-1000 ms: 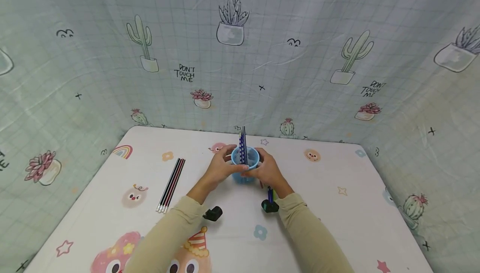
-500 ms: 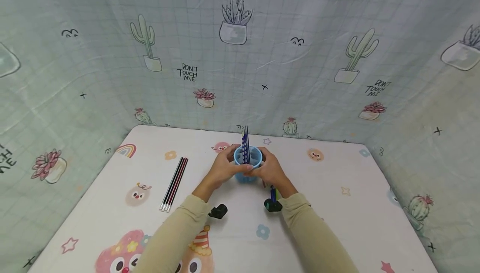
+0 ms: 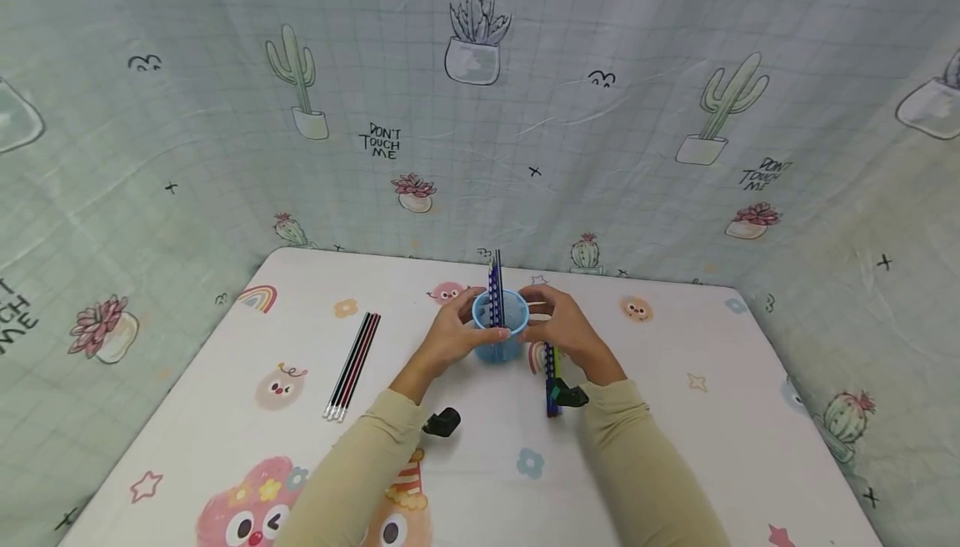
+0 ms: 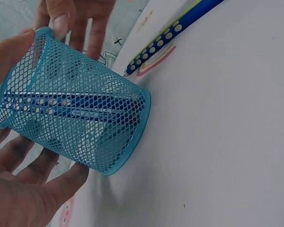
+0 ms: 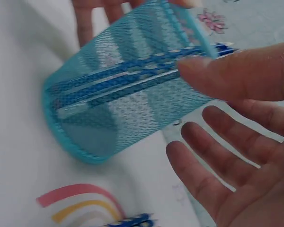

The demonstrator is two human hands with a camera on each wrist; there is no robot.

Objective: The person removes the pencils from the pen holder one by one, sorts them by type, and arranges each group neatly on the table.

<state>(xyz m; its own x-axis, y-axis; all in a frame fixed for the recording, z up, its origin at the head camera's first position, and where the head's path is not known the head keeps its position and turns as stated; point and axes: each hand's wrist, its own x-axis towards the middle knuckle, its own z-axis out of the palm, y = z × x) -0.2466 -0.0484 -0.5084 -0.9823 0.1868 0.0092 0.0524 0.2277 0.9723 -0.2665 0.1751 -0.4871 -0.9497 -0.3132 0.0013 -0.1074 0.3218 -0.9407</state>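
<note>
While standing upright on the white cartoon-printed table (image 3: 675,447) near its far edge, the round blue wire-mesh pen cup (image 3: 497,335) is holding several blue dotted pencils (image 3: 493,290) that are sticking up above its rim. The left hand (image 3: 447,337) is wrapping the cup's left side, its fingers (image 4: 47,182) curling round the mesh wall and the thumb lying at the rim. The right hand (image 3: 564,326) is hovering just beside the cup's right side with its fingers (image 5: 217,177) spread and relaxed; from the right wrist view the thumb is lying close to the rim, though whether it is touching cannot be told. Just right of the cup, under the right wrist, another blue dotted pencil (image 3: 552,373) is lying flat on the table, its tip near a printed rainbow. Well to the left, a neat row of red and black pencils (image 3: 352,365) is lying side by side. Behind the table a pale green cactus-printed cloth (image 3: 225,113) is hanging as a backdrop.
</note>
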